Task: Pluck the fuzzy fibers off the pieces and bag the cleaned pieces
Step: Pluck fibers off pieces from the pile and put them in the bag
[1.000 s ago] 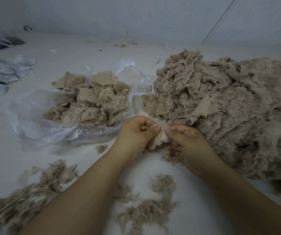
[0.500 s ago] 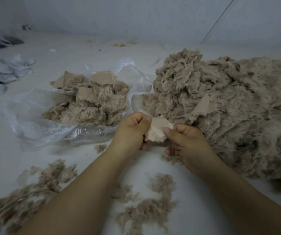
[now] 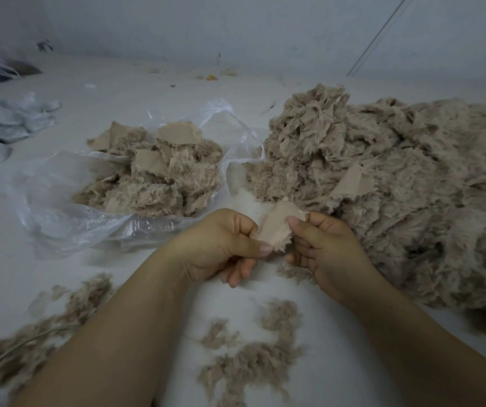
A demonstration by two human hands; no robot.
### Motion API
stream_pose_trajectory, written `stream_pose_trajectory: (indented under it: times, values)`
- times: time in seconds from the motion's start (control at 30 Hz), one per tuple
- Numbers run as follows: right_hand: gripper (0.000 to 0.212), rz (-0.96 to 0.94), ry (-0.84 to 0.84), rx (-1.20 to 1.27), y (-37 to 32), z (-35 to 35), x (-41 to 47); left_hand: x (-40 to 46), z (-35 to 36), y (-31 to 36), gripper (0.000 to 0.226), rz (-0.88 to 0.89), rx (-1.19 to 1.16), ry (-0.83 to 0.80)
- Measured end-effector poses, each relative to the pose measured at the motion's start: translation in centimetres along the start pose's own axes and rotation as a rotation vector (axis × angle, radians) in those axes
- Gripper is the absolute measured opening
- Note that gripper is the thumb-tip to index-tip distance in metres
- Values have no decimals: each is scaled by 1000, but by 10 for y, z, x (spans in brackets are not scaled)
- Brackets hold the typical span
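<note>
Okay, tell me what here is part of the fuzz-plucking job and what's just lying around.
Job: held piece, left hand, right hand, big fuzzy pile, clear bag of pieces, plucked fuzz.
Lying about: grey cloths, yellow scrap.

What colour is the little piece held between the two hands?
Pale beige-pink, smooth side up; the piece shows best in the head view.

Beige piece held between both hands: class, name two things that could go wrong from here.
1. The beige piece is pinched only at its edges by the left hand and right hand; it might slip or tear.
2. Loose fluff lies near the open plastic bag; some could drift in with the bagged pieces.
</note>
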State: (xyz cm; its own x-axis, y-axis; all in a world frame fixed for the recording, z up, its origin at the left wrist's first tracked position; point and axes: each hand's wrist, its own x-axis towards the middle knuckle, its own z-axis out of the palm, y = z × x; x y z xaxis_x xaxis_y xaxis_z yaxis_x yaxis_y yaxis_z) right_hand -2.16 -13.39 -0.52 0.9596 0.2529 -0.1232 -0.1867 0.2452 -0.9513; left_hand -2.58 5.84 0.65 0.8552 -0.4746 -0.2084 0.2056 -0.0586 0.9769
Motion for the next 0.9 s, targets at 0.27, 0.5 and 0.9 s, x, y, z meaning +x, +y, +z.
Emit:
stream_pose_trajectory:
  times: [0.27, 0.5, 0.9]
  values:
    - [14, 0, -17, 3, -1, 1, -1, 1, -1, 1, 34, 39, -51, 55]
    - [31, 13, 63, 50, 1, 1, 2, 9, 10, 8, 20, 403, -339, 548]
    - [45, 6, 102, 166, -1, 0, 2, 36, 33, -11, 27, 266, 862, 446]
